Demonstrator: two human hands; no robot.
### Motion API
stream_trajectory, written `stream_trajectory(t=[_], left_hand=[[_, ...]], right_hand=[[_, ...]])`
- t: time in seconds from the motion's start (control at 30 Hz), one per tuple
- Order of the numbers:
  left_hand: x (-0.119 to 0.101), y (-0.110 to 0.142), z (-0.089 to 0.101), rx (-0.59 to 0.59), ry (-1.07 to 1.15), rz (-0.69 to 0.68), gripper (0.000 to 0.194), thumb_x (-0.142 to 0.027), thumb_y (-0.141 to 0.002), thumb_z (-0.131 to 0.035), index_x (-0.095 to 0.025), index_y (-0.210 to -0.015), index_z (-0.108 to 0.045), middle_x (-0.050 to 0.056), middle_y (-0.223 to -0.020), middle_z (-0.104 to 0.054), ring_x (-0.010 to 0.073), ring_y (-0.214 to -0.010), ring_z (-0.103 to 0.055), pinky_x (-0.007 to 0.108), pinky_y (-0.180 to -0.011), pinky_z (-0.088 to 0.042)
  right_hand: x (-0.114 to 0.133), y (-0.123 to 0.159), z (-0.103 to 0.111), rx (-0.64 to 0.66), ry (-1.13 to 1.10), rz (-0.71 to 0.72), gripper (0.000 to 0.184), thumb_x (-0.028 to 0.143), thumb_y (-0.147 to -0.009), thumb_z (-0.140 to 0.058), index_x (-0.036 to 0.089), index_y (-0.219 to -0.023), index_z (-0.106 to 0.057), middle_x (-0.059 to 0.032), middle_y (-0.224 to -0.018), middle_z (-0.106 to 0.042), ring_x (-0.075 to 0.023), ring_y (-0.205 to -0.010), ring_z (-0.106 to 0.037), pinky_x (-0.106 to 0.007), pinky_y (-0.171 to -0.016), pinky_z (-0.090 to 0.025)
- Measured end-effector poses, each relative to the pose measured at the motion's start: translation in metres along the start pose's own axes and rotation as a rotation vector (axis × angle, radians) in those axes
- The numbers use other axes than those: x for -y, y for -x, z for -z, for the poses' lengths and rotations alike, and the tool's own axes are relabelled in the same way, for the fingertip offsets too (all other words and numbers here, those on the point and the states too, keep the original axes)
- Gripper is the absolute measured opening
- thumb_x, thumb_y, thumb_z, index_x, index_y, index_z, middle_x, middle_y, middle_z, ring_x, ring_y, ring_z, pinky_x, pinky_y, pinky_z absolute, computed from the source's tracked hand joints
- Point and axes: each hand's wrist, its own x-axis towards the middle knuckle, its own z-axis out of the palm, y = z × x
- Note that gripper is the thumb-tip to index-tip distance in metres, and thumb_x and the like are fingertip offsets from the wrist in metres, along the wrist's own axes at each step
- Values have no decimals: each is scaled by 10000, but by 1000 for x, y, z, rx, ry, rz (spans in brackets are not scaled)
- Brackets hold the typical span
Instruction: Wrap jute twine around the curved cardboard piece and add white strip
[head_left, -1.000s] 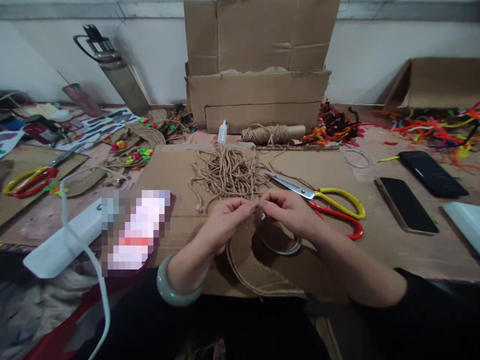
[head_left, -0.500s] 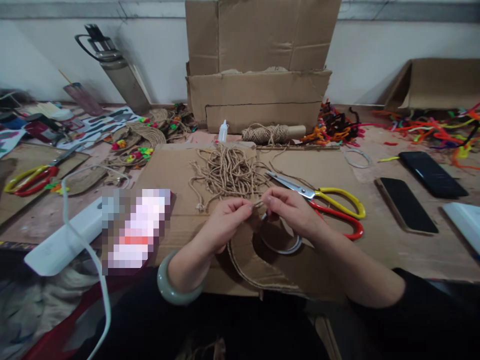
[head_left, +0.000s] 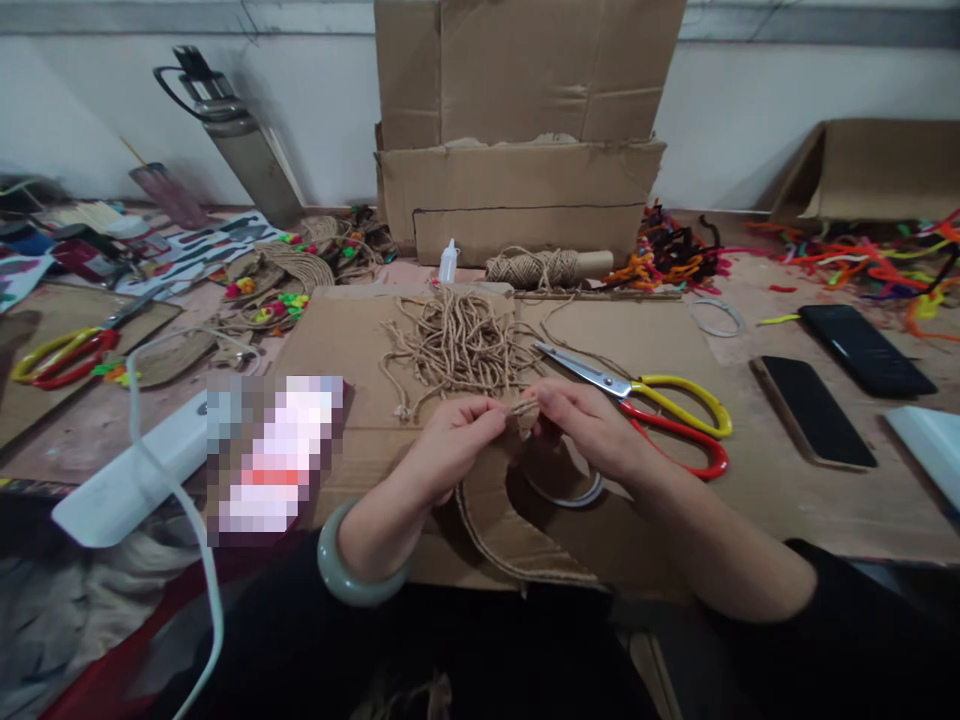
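We hold a short strand of brown twisted twine (head_left: 523, 407) stretched between our two hands, just on the near side of a tangled heap of loose brown twine (head_left: 465, 345). Our left hand (head_left: 459, 440), with a smooth pale-green bangle (head_left: 335, 572) on its wrist, pinches one end between thumb and forefinger, and our right hand (head_left: 583, 425) grips the other end with its fingertips, the remaining fingers curled in. The heap lies on a flat brown cardboard sheet (head_left: 660, 335). To the right of the heap, long metal scissors with one yellow and one red handle (head_left: 628, 392) rest with their tips pointing toward it. On the near side of the heap, below our hands, we see a curved brown cardboard piece (head_left: 517, 545) and a thin, whitish ring (head_left: 568, 500); we cannot tell whether the two touch. Just behind the heap stands a small white squeeze bottle with a pointed nozzle (head_left: 448, 266), and behind it to the right lies a roll of brown twine wound on a tube (head_left: 534, 267).
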Motion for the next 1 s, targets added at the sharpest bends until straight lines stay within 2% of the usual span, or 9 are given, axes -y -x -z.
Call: stream_trajectory(t=[0.1,0.2,0.33,0.43,0.63,0.77,0.87,1.0], left_hand=[[-1,2,-1,12,57,56,222,-355,-678,-663,-141,-649,-607,-16,-575,-561,93,-526,-497,225,-520,-427],[-2,3,-2,15,132,88,246,-390,-682,-657,-148,-679,-615,-14,-567,-571,113,-535,-530,251,-535,-463],[-1,2,1,-81,166,37,197,-349,-685,-651,-155,-684,-622,-17,-587,-594,99,-540,-532,225,-550,-441],[0,0,4,-156,95,-8,186,-336,-686,-645,-152,-664,-619,-21,-596,-587,95,-560,-525,210,-549,-418],[1,0,4,-125,18,53,225,-368,-683,-651,-152,-650,-599,-20,-574,-564,87,-505,-480,204,-489,-371],[2,0,4,-84,92,45,259,-411,-698,-635,-159,-654,-590,-5,-602,-582,114,-558,-520,230,-552,-427],[3,-1,5,-112,90,4,263,-408,-708,-620,-166,-618,-569,6,-618,-590,134,-619,-540,232,-579,-440],[1,0,6,-150,32,-4,261,-386,-703,-614,-171,-574,-544,-12,-563,-553,117,-554,-510,223,-548,-430]], right_hand=[[0,-1,-2,-30,-63,-74,324,461,-798,-514,173,-649,-526,28,-537,-505,-85,-486,-486,-213,-477,-391],[0,-2,-4,-113,-220,-168,294,452,-720,-605,177,-658,-524,50,-501,-506,-70,-426,-476,-195,-427,-381],[-4,-5,-1,-286,-423,-217,346,495,-638,-670,190,-652,-506,59,-472,-517,-68,-395,-468,-192,-398,-393],[-6,-5,4,-270,-456,-215,366,512,-615,-686,189,-650,-517,50,-471,-534,-76,-411,-488,-202,-422,-416],[-7,-4,6,-160,-378,-271,341,477,-603,-705,176,-671,-559,55,-475,-521,-68,-421,-491,-188,-424,-411],[-9,-4,5,-238,-425,-273,339,457,-585,-721,180,-682,-551,66,-470,-504,-64,-422,-478,-185,-421,-419],[-10,-4,6,-306,-474,-240,351,461,-573,-731,182,-684,-549,64,-477,-501,-69,-437,-479,-184,-419,-411],[-9,-5,10,-274,-484,-253,363,494,-584,-716,184,-683,-555,48,-505,-523,-89,-451,-498,-205,-423,-403]])
